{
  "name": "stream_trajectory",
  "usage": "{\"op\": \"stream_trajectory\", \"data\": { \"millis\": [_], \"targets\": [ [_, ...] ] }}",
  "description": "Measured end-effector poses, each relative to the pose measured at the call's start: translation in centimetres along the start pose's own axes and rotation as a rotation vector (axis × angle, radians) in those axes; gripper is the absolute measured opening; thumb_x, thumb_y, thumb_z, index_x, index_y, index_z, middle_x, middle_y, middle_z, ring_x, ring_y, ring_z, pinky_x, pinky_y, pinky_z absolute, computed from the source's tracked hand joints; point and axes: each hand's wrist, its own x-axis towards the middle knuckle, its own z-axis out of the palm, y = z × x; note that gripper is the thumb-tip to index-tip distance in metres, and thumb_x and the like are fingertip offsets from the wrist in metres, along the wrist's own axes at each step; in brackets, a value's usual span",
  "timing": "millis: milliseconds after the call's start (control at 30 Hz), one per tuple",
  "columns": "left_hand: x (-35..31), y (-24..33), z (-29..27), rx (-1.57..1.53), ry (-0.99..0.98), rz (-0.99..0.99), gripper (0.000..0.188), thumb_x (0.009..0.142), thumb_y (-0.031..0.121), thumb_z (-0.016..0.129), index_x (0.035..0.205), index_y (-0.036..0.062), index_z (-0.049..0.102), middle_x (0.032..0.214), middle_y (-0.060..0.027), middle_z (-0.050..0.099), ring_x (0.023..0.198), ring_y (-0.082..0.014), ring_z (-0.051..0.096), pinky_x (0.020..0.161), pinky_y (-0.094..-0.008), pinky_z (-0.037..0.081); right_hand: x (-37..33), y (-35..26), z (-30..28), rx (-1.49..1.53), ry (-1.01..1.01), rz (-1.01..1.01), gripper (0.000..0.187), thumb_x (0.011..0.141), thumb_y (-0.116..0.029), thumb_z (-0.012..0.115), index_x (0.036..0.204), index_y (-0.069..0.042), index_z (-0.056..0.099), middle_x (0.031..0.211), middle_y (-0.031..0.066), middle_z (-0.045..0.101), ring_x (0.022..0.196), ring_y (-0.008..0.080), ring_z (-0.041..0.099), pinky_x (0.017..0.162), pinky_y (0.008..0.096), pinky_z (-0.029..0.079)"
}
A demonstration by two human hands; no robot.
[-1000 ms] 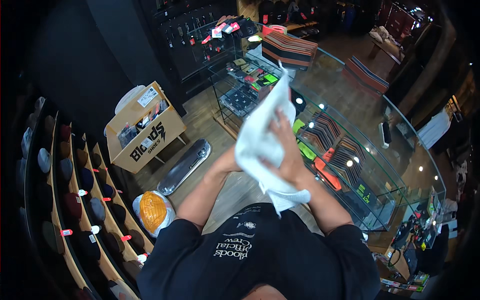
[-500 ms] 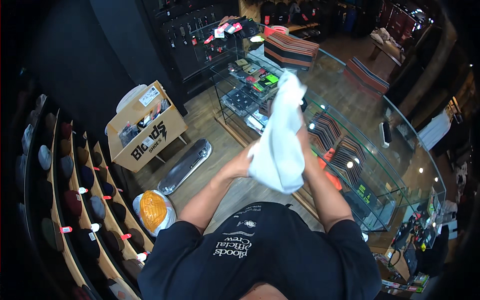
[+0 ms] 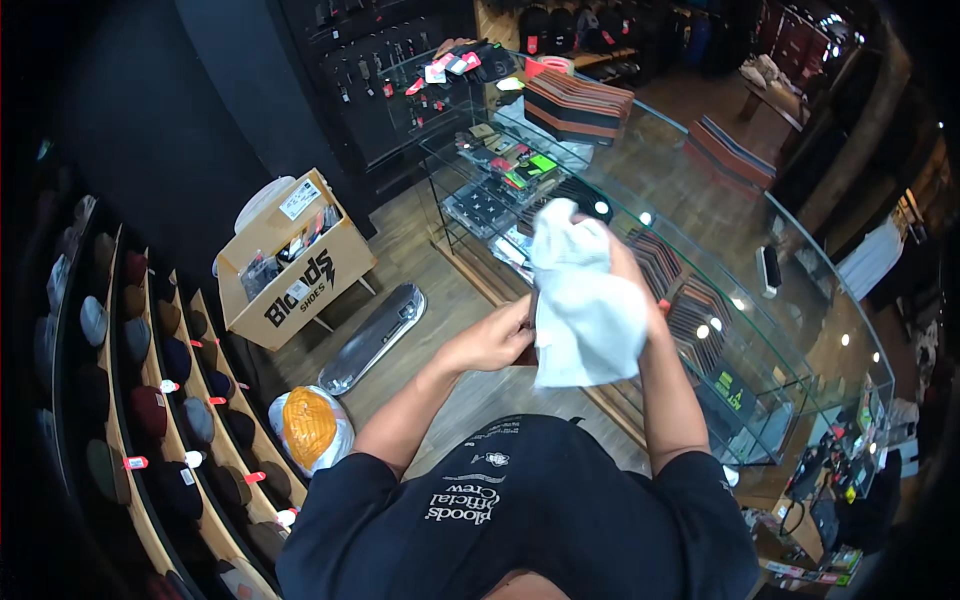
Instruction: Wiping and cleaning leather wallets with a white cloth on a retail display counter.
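Observation:
A pale grey-white cloth [image 3: 590, 320] hangs in loose folds in front of me, above the edge of the glass counter. My right hand [image 3: 622, 262] is mostly covered by it. The cloth drapes over these fingers and bunches at its top, so the hand appears to be gripping it from behind. At the cloth's left edge is my left hand [image 3: 492, 338], its fingers closed on the fabric. The fingertips are in shadow and partly hidden, with a dark patch beside them that I cannot make out.
A glass display counter [image 3: 700, 270] runs along the right, with folded striped stacks [image 3: 575, 105] on top. To the left are a cardboard box [image 3: 300, 265], a skateboard deck [image 3: 372, 340], a bag with orange contents [image 3: 310, 425] and shelves of caps [image 3: 150, 410].
The cloth has come down and slightly right, changing from a long raised bundle to a lower draped shape. My left hand has shifted to its left edge.

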Motion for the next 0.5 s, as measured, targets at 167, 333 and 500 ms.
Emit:
{"op": "stream_trajectory", "data": {
  "millis": [167,333,500],
  "targets": [
    [0.0,-1.1,1.2,0.358,0.076,0.264,0.047,0.093,-0.001,0.05,0.14,0.0001,0.048,0.124,-0.0216,0.066,0.114,-0.0328,0.066,0.1,-0.0403,0.05,-0.1,0.9,0.2,-0.236,0.264,0.061,0.034,0.095,-0.031,0.072,0.107,0.001,0.073,0.086,0.0079,0.075,0.078,0.0135,0.069,0.072,0.0328,0.055],
    [0.4,-1.9,1.2,0.238,-0.036,0.08,0.053,0.087,0.001,0.061,0.139,0.0002,0.049,0.124,-0.023,0.066,0.118,-0.0336,0.065,0.099,-0.0436,0.05,-1.7,-1.3,0.1,-0.611,0.097,-0.078,0.037,0.094,-0.029,0.072,0.115,0.001,0.069,0.095,0.0089,0.075,0.087,0.014,0.069,0.08,0.0317,0.053],
    [2.2,-0.6,2.3,0.134,0.078,0.059,0.064,0.084,-0.009,0.049,0.147,-0.0021,0.044,0.143,-0.0175,0.057,0.133,-0.0265,0.053,0.113,-0.0365,0.038,-1.2,2.4,-2.3,-0.153,0.302,0.164,0.042,0.097,-0.035,0.07,0.118,0.001,0.069,0.1,0.0127,0.075,0.091,0.0195,0.072,0.084,0.0344,0.055]
  ]
}}
